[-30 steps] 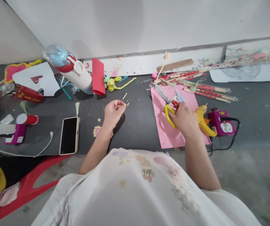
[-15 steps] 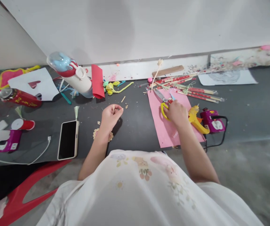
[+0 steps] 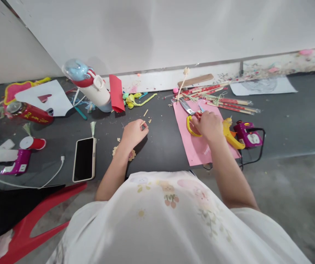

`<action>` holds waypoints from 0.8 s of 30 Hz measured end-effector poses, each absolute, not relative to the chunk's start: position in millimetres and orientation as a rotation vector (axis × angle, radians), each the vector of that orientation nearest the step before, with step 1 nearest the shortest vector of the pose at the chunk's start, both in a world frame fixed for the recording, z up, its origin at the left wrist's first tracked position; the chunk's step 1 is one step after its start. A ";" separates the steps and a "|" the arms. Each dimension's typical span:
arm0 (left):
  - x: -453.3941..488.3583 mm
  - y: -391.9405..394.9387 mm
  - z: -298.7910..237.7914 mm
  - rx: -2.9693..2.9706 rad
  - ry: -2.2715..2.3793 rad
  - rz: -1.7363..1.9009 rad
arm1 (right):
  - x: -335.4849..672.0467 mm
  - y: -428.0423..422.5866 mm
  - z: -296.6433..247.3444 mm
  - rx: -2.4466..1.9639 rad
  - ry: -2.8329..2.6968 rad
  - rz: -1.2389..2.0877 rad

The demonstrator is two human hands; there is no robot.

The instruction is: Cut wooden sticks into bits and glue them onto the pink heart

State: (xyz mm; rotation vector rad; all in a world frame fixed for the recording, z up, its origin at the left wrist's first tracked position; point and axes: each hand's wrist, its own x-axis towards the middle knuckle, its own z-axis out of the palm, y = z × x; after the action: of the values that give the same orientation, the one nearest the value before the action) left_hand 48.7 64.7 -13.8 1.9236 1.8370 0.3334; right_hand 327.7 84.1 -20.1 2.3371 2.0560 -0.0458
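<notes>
My left hand (image 3: 133,132) rests on the dark table (image 3: 160,146) with its fingers pinched round a short thin wooden stick (image 3: 143,123). A small beige and pink woven disc (image 3: 130,154) lies under its wrist. My right hand (image 3: 208,125) lies over the yellow handles of a pair of scissors (image 3: 191,121) on a pink sheet of paper (image 3: 198,146); the fingers are curled on the handles and the blades point away to the upper left. A yellow glue gun (image 3: 230,134) lies just right of that hand.
A phone (image 3: 84,159) with a white cable lies left of my left arm. Behind it stand a tilted water bottle (image 3: 90,85), a folded red card (image 3: 117,93) and a red can (image 3: 29,112). Red and beige sticks (image 3: 223,96) lie beyond the pink sheet, a purple device (image 3: 247,135) to its right.
The camera shifted slightly. My left hand stayed pinched on the small stick, dipped toward me and returned forward. My right hand stayed on the scissors handles on the pink paper.
</notes>
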 end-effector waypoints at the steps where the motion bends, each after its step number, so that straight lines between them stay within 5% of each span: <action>1: 51.6 66.9 -16.0 1.998 1.845 0.271 | 328.3 81.6 -17.5 2.368 2.072 -0.032; 24: 38.0 81.2 -22.1 2.208 2.011 -0.080 | 286.7 18.3 -28.2 2.415 2.408 -0.784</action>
State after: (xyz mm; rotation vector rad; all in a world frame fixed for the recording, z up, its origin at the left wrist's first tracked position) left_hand 38.0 81.2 -22.1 2.2083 2.0114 -0.0802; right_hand 286.7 18.3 -28.2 2.4152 2.4081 -0.7841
